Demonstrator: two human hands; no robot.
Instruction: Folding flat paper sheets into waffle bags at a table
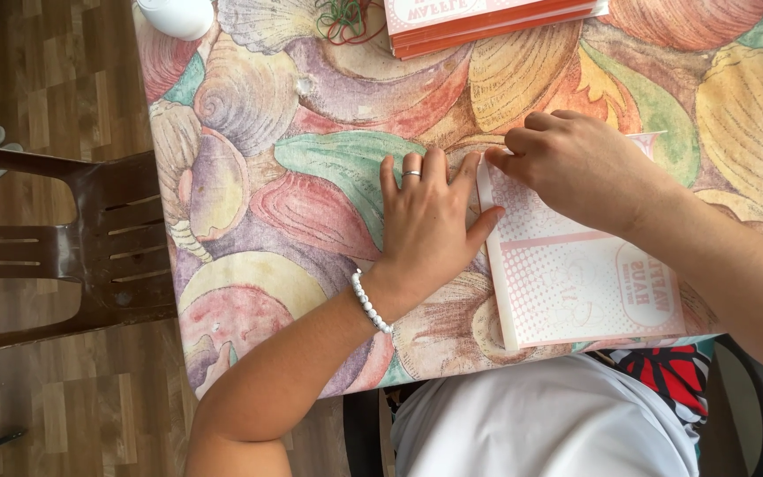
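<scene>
A flat pink-and-white printed paper piece (576, 283), like an unfolded carton or bag, lies on the table with a seashell-patterned cloth (311, 168). My left hand (426, 216) lies flat on the cloth, fingers spread, its thumb pressing the paper's left edge. It wears a ring and a white bead bracelet. My right hand (576, 163) rests on the paper's upper part, with fingertips pinching its top left corner.
A stack of orange-and-white flat cartons (487, 18) lies at the table's far edge, with rubber bands (346, 19) beside it and a white object (177, 16) at the far left corner. A brown plastic chair (72, 247) stands to the left on wood flooring.
</scene>
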